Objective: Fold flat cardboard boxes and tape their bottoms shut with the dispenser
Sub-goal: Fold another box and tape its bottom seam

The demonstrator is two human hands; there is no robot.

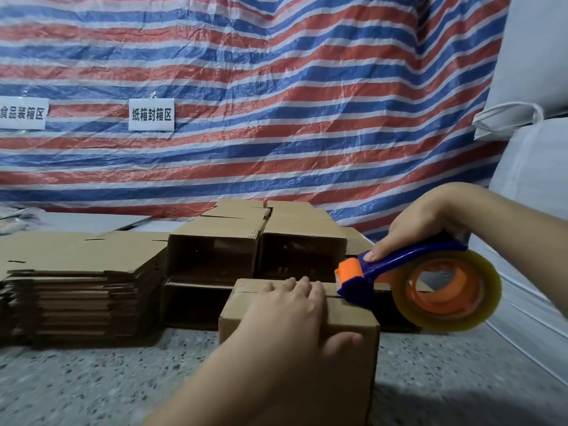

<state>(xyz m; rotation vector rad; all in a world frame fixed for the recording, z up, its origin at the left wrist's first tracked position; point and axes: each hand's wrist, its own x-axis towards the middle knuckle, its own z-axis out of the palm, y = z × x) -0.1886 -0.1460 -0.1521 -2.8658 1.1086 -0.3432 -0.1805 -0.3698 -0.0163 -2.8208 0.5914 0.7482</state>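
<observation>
Head view: left hand (295,305) presses flat-fingered on the box (347,327) while right hand (430,222) grips the tape dispenser (399,269) at its seam.

left hand (289,312) presses box (350,321) — dispenser (399,272) touching

Support: grey speckled floor (107,382), lower frame | Left: stack of flat cardboard blanks (70,296) lying on it | Centre: folded boxes (215,259) stacked on their sides, open mouths toward camera | Lower centre: one assembled box (347,364) standing on floor, just in front of stacked ones
</observation>
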